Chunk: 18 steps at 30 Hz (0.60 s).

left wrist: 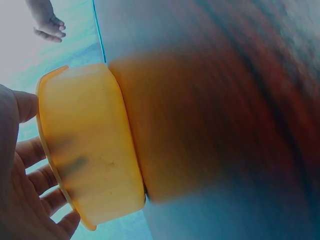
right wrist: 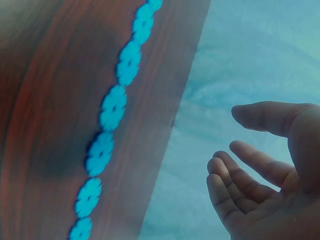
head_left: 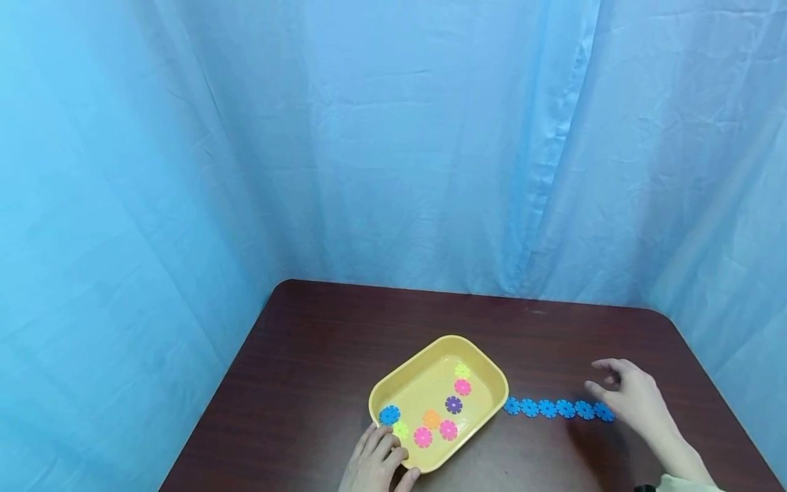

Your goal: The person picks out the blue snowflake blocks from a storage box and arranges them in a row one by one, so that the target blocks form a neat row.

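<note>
My left hand [head_left: 373,459] is at the near left corner of a yellow plastic tray [head_left: 424,348], its fingers hooked over the rim. In the left wrist view, fingertips show faintly through the tray wall [left wrist: 95,145]. Inside lie several notched snowflake discs: a blue disc [head_left: 390,415], a purple disc [head_left: 453,404], an orange disc [head_left: 432,419], plus pink and yellow-green ones. Right of the tray, a row of blue snowflake discs [head_left: 547,408] lies flat, edge to edge. Above the row's right end hovers my right hand [head_left: 636,396], fingers loosely bent, holding nothing.
The dark brown wooden table [head_left: 295,383] carries the tray and the row. Light blue curtains [head_left: 393,150] hang behind the table and along both sides.
</note>
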Tool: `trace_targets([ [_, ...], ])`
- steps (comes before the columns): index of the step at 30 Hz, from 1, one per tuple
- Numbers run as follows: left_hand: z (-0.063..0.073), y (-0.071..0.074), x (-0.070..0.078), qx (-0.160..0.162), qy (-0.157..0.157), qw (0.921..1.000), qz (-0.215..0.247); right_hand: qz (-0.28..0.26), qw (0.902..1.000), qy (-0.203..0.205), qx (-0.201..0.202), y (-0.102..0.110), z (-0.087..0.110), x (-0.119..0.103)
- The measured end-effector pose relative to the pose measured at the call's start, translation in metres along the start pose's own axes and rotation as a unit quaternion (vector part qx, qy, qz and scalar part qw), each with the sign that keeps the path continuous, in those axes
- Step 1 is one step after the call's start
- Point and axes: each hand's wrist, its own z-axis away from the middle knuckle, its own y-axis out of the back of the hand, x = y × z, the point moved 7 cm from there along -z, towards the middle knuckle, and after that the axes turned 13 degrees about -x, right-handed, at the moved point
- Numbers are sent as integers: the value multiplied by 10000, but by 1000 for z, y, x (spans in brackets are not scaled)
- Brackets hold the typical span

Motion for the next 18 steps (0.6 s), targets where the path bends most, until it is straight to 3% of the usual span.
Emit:
trace_targets([
  [18, 0, -2, -1, -51, -53, 9999, 75, -211, 9971, 720, 107, -15, -19, -72],
])
